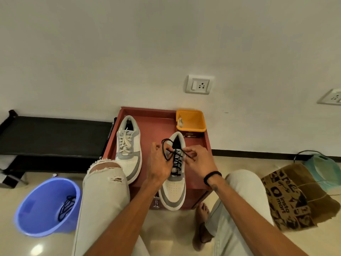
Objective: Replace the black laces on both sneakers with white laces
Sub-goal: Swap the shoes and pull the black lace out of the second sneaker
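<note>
Your left hand [160, 163] and right hand [198, 160] pinch the black lace [170, 151]; bucket [27, 211] holds another lace [66, 206]; the tub's [193, 120] contents are unclear.

Black lace [167, 145] in the grip, on a grey-and-white sneaker [173, 185]. Left of the grip: matching sneaker [129, 145], cream laces [126, 144]. Beyond the grip: orange tub [191, 121]. Reddish-brown bench [156, 124].

view: single head cam, wide-angle
faces: fwd and down, twd wall [166, 43]
near: red cabinet top [156, 126] close below, both forearms enter from bottom edge
edges: floor at both sides
</note>
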Demonstrator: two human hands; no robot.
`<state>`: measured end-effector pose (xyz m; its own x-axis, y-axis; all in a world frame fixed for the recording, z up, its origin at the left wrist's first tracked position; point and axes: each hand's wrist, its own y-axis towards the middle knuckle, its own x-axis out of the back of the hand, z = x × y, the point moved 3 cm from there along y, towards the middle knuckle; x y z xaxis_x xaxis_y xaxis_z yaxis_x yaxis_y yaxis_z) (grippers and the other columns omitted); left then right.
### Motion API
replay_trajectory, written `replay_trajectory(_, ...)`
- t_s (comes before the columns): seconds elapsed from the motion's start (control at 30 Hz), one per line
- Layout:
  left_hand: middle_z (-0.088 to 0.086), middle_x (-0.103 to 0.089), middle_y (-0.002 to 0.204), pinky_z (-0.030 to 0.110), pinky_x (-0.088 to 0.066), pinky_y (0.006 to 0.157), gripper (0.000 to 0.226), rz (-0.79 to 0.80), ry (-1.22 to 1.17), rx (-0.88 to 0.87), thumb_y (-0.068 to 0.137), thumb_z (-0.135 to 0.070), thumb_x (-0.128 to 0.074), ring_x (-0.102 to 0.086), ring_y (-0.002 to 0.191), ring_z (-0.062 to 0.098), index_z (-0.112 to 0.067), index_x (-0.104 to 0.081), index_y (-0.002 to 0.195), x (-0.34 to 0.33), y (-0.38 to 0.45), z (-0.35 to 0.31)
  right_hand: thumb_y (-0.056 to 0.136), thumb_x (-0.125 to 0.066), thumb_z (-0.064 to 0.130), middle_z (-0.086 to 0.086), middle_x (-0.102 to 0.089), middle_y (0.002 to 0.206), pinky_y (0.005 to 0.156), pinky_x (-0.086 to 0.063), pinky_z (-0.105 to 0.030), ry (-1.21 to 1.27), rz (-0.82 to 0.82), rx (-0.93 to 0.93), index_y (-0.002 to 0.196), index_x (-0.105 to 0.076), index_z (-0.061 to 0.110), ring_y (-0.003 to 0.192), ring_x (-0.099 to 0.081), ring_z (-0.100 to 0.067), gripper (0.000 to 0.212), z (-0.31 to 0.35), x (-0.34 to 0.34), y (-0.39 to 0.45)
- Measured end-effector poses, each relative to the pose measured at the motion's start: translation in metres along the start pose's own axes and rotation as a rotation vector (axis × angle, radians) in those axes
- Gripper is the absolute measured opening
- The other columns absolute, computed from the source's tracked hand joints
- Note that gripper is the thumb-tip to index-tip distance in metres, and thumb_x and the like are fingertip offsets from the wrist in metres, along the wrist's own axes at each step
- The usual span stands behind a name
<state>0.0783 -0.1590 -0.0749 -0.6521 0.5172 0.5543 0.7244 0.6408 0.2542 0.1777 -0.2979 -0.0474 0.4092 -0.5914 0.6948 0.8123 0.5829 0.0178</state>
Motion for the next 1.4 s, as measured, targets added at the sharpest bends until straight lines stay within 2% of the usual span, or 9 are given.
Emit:
replay_trajectory(0.27, -0.004, -0.066, 0.106, 0.035, -0.054, 0.085, 0.038, -0.03, -0.055, 0.008, 0.09, -0.016, -0.072, -0.064, 0.096, 0.015, -0.022, -0.059, 0.125, 0.002, 0.0, 0.01, 0.088, -0.076, 0.014, 0.008, -0.053, 0.099, 0.082, -0.055, -0.031, 0.037, -0.027, 0.029, 0.092, -0.068, 0.025, 0.087, -0.058, -0.011, 0.015, 0.006, -0.024, 0.005)
replay_trajectory(0.43, -0.006, -0.072, 0.108, 0.033, -0.059, 0.085, 0.055, -0.053, -0.104, 0.105, 0.089, -0.01, -0.072, -0.07, 0.094, 0.012, -0.031, -0.051, 0.136, 0.003, 0.003, 0.0, 0.096, -0.067, 0.019, 0.002, -0.072, 0.095, 0.08, -0.059, -0.031, 0.427, -0.03, -0.078, 0.097, -0.057, 0.02, 0.088, -0.07, -0.005, 0.01, 0.004, -0.021, 0.008)
replay_trajectory(0.73, -0.005, -0.074, 0.104, 0.038, -0.061, 0.085, 0.063, -0.008, -0.14, 0.129, 0.089, -0.014, -0.075, -0.072, 0.093, 0.013, -0.032, -0.046, 0.141, 0.002, 0.002, 0.001, 0.091, -0.068, 0.006, 0.004, -0.067, 0.116, 0.084, -0.047, -0.013, 0.097, 0.152, 0.07, 0.124, -0.06, 0.02, 0.092, -0.057, -0.001, 0.037, 0.011, -0.025, -0.002)
replay_trajectory(0.87, -0.012, -0.067, 0.096, 0.032, -0.057, 0.068, 0.077, -0.083, -0.167, 0.169, 0.088, -0.009, -0.075, -0.07, 0.079, 0.014, -0.027, -0.036, 0.153, 0.004, 0.002, 0.004, 0.09, -0.073, 0.013, 0.011, -0.063, 0.097, 0.076, -0.05, -0.016, 0.228, 0.105, -0.032, 0.119, -0.062, 0.022, 0.079, -0.057, 0.001, 0.033, 0.01, -0.025, 0.001)
replay_trajectory(1.03, -0.002, -0.062, 0.137, 0.022, -0.047, 0.086, 0.087, -0.169, -0.324, 0.312, 0.085, -0.012, -0.08, -0.061, 0.102, 0.005, -0.033, -0.032, 0.154, 0.007, 0.004, 0.011, 0.077, -0.087, 0.036, -0.006, -0.073, 0.097, 0.078, -0.059, -0.028, 0.571, -0.046, -0.252, 0.108, -0.066, 0.025, 0.088, -0.071, -0.015, 0.038, -0.004, -0.017, 0.006)
replay_trajectory(1.13, 0.0, -0.044, 0.156, 0.043, -0.048, 0.107, 0.089, -0.13, -0.406, 0.422, 0.081, -0.019, -0.084, -0.05, 0.134, 0.021, -0.041, -0.033, 0.15, 0.003, 0.006, 0.024, 0.079, -0.087, 0.037, -0.008, -0.074, 0.093, 0.067, -0.058, -0.035, 0.803, -0.037, -0.374, 0.108, -0.068, 0.016, 0.073, -0.069, -0.018, 0.041, -0.007, -0.015, 0.005)
replay_trajectory(1.2, 0.012, -0.053, 0.146, 0.043, -0.057, 0.092, 0.091, -0.104, -0.559, 0.535, 0.078, -0.019, -0.083, -0.06, 0.121, 0.026, -0.049, -0.033, 0.147, -0.001, 0.008, 0.029, 0.084, -0.084, 0.029, -0.008, -0.07, 0.082, 0.063, -0.049, -0.03, 0.998, -0.031, -0.407, 0.106, -0.068, 0.009, 0.065, -0.06, -0.013, 0.034, -0.004, -0.015, 0.003)
replay_trajectory(1.3, 0.012, -0.062, 0.086, 0.031, -0.051, 0.065, 0.085, -0.11, -0.83, 0.71, 0.088, 0.003, -0.07, -0.057, 0.07, 0.016, -0.039, -0.031, 0.152, -0.003, 0.01, 0.03, 0.089, -0.077, 0.018, -0.004, -0.067, 0.079, 0.071, -0.047, -0.034, 1.328, -0.065, -0.399, 0.097, -0.069, 0.016, 0.072, -0.06, -0.017, 0.011, -0.004, -0.006, 0.005)
replay_trajectory(1.4, 0.005, -0.059, 0.075, 0.031, -0.046, 0.061, 0.078, -0.134, -0.996, 0.823, 0.091, 0.007, -0.065, -0.05, 0.057, 0.012, -0.03, -0.032, 0.152, 0.0, 0.008, 0.025, 0.086, -0.076, 0.014, -0.004, -0.064, 0.079, 0.075, -0.05, -0.04, 1.581, -0.12, -0.345, 0.095, -0.068, 0.017, 0.073, -0.061, -0.019, 0.012, -0.008, 0.015, 0.01)
